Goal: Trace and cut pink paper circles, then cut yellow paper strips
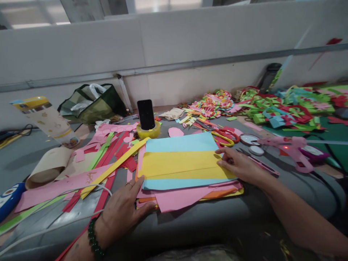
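A yellow paper strip [174, 164] lies across a light blue paper sheet [182, 142], with a crease or edge running along its lower part. Beneath them is a stack of coloured paper [176, 200], with pink, orange and yellow layers showing. My left hand [123, 201] rests at the left end, its fingertips on the yellow strip's corner and its thumb apart, against the stack's edge. With fingers curled, my right hand [239, 165] pinches the strip's right end. A narrow yellow strip [114, 166] slants down from the sheet's upper left corner.
A phone [146, 114] stands in a yellow tape roll [148, 131] behind the paper. Scissors [225, 137], a pink cutter [263, 166] and a lit pink glue gun [293, 146] are on the right. Paper scraps, a tumbler [49, 121] and a white cable [67, 190] occupy the left.
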`<state>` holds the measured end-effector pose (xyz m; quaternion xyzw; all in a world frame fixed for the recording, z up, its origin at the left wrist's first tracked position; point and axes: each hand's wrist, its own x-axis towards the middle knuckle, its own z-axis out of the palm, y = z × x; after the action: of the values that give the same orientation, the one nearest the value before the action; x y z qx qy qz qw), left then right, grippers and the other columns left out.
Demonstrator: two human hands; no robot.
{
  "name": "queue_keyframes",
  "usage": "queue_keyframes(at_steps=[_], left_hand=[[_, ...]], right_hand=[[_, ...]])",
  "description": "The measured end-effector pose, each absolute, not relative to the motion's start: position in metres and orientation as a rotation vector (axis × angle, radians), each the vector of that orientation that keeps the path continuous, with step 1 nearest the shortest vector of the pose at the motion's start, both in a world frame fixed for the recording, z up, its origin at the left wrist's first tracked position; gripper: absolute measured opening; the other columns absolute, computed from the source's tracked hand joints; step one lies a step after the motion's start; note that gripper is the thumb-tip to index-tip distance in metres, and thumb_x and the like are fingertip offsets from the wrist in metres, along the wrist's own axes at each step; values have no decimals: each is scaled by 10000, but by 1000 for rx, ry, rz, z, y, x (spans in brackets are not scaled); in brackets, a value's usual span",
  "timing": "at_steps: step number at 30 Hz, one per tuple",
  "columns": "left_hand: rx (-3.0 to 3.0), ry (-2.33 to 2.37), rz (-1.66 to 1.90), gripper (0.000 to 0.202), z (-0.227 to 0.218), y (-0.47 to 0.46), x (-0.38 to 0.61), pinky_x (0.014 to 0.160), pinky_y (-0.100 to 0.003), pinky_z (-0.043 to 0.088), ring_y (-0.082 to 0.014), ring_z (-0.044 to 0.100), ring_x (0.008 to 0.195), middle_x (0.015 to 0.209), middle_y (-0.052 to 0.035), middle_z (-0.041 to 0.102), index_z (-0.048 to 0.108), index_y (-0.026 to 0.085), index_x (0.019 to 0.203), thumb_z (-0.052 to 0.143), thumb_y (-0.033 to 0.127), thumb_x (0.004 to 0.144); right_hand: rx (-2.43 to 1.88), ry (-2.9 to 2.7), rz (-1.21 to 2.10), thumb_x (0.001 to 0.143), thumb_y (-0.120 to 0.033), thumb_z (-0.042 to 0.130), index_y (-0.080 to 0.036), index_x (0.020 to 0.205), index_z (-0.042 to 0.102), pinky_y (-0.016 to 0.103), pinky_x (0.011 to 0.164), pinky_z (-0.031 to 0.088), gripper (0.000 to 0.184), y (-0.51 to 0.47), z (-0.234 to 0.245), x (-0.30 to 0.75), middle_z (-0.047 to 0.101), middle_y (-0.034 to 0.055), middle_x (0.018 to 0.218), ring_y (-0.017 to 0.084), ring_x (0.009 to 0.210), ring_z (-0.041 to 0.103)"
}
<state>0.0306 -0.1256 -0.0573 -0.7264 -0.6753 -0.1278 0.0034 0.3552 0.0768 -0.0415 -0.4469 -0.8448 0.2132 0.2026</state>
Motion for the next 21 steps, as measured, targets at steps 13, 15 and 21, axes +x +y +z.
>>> queue_keyframes(at_steps=[13, 15, 21], left_hand=[[-2150, -2184, -295, 630, -58, -129, 35, 788, -402, 513, -281, 616, 963, 1051, -147, 634, 490, 123, 1226, 463, 603, 818], [-2123, -2239, -270, 610, -54, -129, 37, 781, -400, 509, -282, 616, 943, 1029, -144, 633, 521, 128, 1179, 457, 611, 813], [-1957, -2140, -337, 865, -51, -129, 37, 934, -510, 400, -384, 496, 1136, 1248, -226, 530, 490, 77, 1258, 489, 738, 699]], right_hand=[[-1320, -2363, 539, 783, -376, 466, -142, 1024, 533, 271, 507, 385, 342, 72, -41, 353, 516, -9, 610, 162, 555, 504], [-1323, -2371, 511, 783, -352, 474, -148, 1023, 537, 267, 503, 386, 322, 73, -42, 353, 531, -5, 607, 163, 552, 511], [-1446, -2469, 214, 805, -329, 472, -183, 1135, 538, 296, 509, 405, 367, 72, -42, 355, 609, 47, 727, 200, 610, 560]])
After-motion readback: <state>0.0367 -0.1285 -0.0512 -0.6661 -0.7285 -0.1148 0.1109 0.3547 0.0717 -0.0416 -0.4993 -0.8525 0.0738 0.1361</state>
